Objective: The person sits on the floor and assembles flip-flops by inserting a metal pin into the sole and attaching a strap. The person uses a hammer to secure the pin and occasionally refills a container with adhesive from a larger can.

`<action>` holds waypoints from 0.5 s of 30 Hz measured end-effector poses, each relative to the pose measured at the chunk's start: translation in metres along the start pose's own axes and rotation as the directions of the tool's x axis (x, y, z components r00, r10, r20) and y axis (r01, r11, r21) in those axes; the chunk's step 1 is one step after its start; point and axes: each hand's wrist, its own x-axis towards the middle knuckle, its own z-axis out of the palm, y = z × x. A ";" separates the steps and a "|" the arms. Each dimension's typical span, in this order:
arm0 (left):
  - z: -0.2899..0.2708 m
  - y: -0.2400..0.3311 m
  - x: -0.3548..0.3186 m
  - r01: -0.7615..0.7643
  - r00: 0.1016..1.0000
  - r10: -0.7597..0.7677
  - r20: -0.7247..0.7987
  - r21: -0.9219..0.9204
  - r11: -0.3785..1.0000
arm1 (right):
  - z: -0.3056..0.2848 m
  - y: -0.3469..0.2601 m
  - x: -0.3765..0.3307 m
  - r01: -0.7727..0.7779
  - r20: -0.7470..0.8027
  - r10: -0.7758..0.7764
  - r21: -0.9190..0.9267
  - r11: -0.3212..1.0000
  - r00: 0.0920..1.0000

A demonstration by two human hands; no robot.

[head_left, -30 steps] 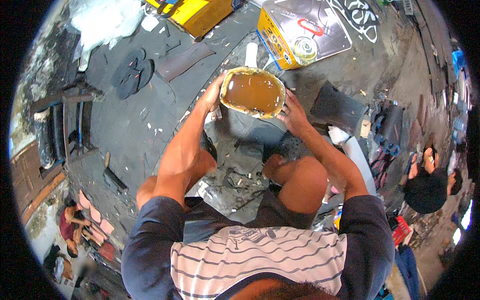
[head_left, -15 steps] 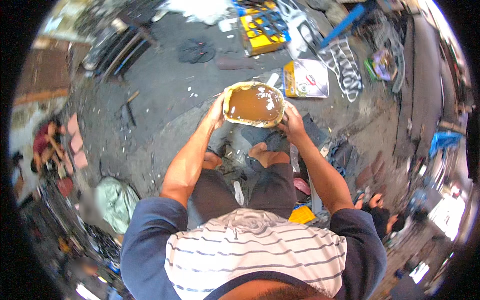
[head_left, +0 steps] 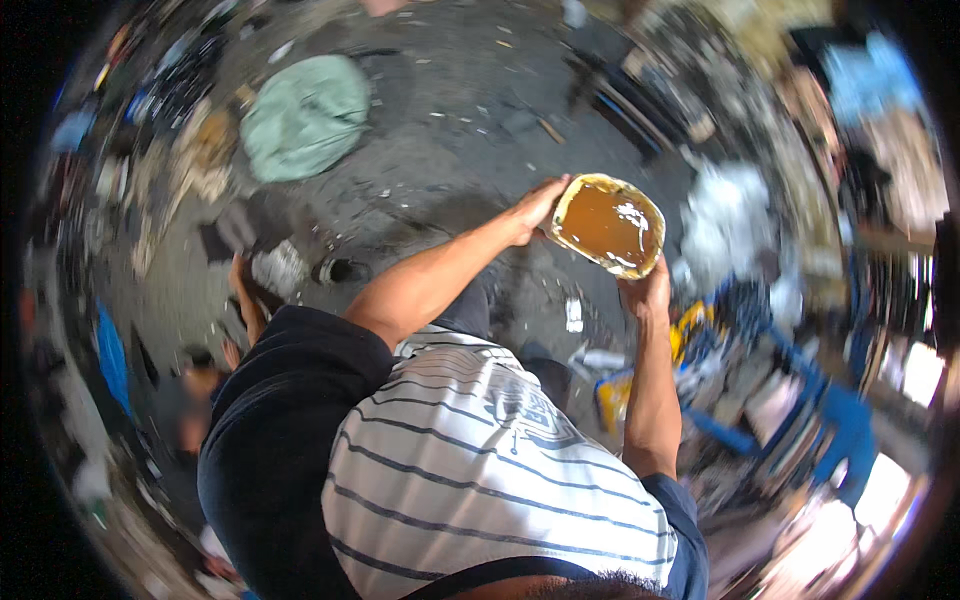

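A rounded tub (head_left: 603, 263) of glossy amber-brown liquid (head_left: 600, 222) is held out in front of me, above the floor. Its rim is coated with yellowish, crusted residue. My left hand (head_left: 538, 208) grips the tub's left side, with the fingers partly hidden behind the wall. Under the near right edge, my right hand (head_left: 648, 288) is closed on the tub, and its fingertips are mostly out of sight. The liquid shows bright reflections on the right side.
A pale green cloth bundle (head_left: 310, 118) lies on the dark floor at the far left. A low dark bench-like object (head_left: 640, 110) and white plastic sheeting (head_left: 728, 225) are beyond the tub. Blue framework (head_left: 845, 430) stands at right. Another person's arm (head_left: 245, 300) shows at left.
The view has swung round as my body turned, so the surroundings have shifted. The tub now sits further right in view and appears tilted. Both hands keep hold of it.
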 end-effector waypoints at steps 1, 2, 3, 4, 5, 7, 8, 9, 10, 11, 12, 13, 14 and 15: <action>-0.017 0.014 -0.001 -0.045 0.993 0.044 -0.111 -0.014 0.999 | 0.037 -0.019 0.013 -0.020 0.008 0.021 -0.110 0.994 1.000; -0.036 0.025 -0.014 -0.067 0.992 0.057 -0.109 -0.090 0.994 | 0.060 -0.029 0.031 -0.077 0.146 0.087 -0.072 0.994 0.985; -0.057 0.045 -0.024 -0.104 0.990 0.088 -0.110 -0.155 0.982 | 0.102 -0.036 0.042 -0.064 0.121 0.081 -0.138 0.988 0.989; -0.087 0.055 -0.029 -0.126 0.978 0.091 -0.187 -0.188 0.974 | 0.145 -0.039 0.058 -0.080 0.146 0.117 -0.239 0.968 0.982; -0.111 0.069 -0.039 -0.175 0.963 0.118 -0.240 -0.230 0.957 | 0.181 -0.042 0.074 -0.088 0.158 0.149 -0.338 0.937 0.976; -0.153 0.092 -0.064 -0.262 0.931 0.156 -0.329 -0.306 0.916 | 0.256 -0.038 0.106 -0.091 0.269 0.209 -0.392 0.915 0.940; -0.170 0.097 -0.070 -0.313 0.902 0.168 -0.398 -0.332 0.890 | 0.288 -0.036 0.122 -0.079 0.292 0.244 -0.479 0.874 0.925; -0.197 0.101 -0.072 -0.356 0.878 0.187 -0.441 -0.339 0.871 | 0.324 -0.029 0.135 -0.072 0.321 0.287 -0.544 0.836 0.902; -0.222 0.101 -0.074 -0.383 0.851 0.170 -0.497 -0.365 0.849 | 0.358 -0.021 0.148 -0.062 0.345 0.332 -0.606 0.793 0.878; -0.250 0.105 -0.081 -0.407 0.822 0.148 -0.550 -0.385 0.829 | 0.397 -0.008 0.159 -0.049 0.365 0.377 -0.660 0.750 0.851; -0.273 0.111 -0.093 -0.437 0.804 0.144 -0.576 -0.410 0.800 | 0.436 0.004 0.164 -0.034 0.384 0.412 -0.697 0.717 0.827; -0.296 0.114 -0.107 -0.466 0.787 0.137 -0.602 -0.435 0.770 | 0.473 0.021 0.168 -0.017 0.398 0.447 -0.731 0.682 0.801; -0.317 0.115 -0.120 -0.522 0.755 0.154 -0.637 -0.443 0.729 | 0.508 0.039 0.177 -0.014 0.402 0.478 -0.754 0.657 0.781; -0.327 0.127 -0.138 -0.590 0.692 0.175 -0.700 -0.408 0.697 | 0.543 0.047 0.166 0.039 0.427 0.472 -0.771 0.635 0.771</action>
